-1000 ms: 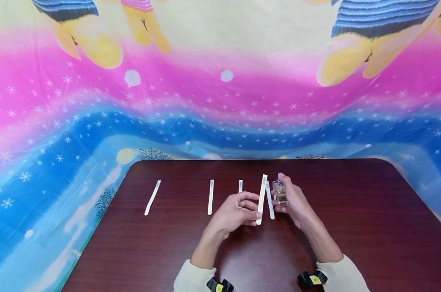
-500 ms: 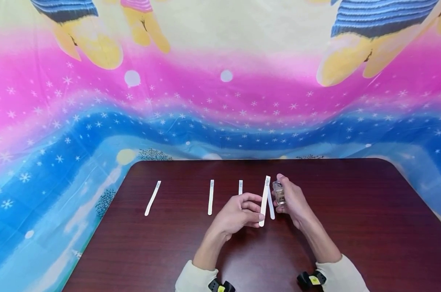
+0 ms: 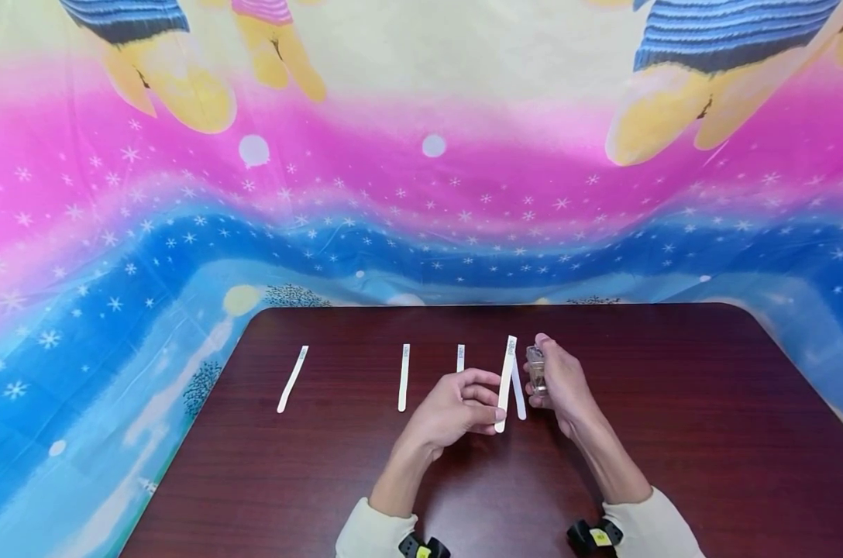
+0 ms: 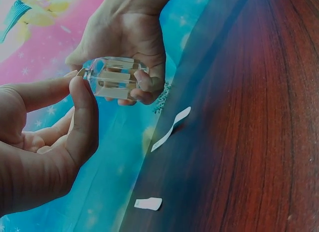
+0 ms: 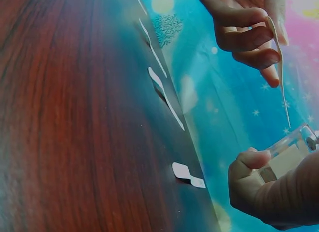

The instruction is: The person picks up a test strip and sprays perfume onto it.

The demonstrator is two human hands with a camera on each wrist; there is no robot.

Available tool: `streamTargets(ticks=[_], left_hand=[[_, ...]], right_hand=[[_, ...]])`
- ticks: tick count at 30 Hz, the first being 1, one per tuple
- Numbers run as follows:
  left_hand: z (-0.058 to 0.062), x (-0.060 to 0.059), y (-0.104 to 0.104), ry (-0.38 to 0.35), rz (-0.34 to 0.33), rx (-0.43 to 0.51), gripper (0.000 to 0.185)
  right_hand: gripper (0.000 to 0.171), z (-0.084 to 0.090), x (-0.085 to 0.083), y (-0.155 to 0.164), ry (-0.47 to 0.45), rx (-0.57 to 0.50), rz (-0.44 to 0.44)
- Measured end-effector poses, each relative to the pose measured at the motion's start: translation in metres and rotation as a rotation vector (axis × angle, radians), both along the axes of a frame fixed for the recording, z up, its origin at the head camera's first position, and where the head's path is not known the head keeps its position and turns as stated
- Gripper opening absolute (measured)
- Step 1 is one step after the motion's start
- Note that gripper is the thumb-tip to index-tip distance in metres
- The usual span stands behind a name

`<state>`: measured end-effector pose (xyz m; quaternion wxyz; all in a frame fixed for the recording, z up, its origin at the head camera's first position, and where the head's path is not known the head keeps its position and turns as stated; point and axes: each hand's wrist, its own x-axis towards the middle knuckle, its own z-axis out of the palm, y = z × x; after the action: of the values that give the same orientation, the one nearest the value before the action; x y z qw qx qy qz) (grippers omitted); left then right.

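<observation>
My left hand pinches the lower end of a white paper strip and holds it upright just above the table. My right hand grips a small clear glass bottle right beside the strip's upper end, with one finger on the bottle's top. In the left wrist view the bottle sits in the right hand's curled fingers, close to my left thumb. In the right wrist view the strip hangs from the left hand's fingers above the bottle.
Several more white strips lie in a row on the dark wooden table: one far left, one, one partly behind my left hand, one under the held strip. A colourful cloth hangs behind.
My left hand has shifted the held strip slightly to the right, closer to the bottle. The right hand and bottle have barely moved.
</observation>
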<state>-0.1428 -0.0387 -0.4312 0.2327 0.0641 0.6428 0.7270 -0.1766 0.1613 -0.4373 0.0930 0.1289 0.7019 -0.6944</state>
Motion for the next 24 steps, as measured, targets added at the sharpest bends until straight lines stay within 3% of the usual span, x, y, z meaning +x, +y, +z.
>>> streamTargets(ticks=[10,24], left_hand=[[0.0012,-0.0018,-0.0033,0.010,0.001,-0.002,0.048],[-0.0011,-0.0042,-0.0054,0.001,-0.006,-0.007,0.048]], right_hand=[[0.066,0.0010,-0.0005,0.0010,-0.016,0.021,0.052],[0.067,0.0011,0.0019,0.0003,-0.032,-0.035,0.066]])
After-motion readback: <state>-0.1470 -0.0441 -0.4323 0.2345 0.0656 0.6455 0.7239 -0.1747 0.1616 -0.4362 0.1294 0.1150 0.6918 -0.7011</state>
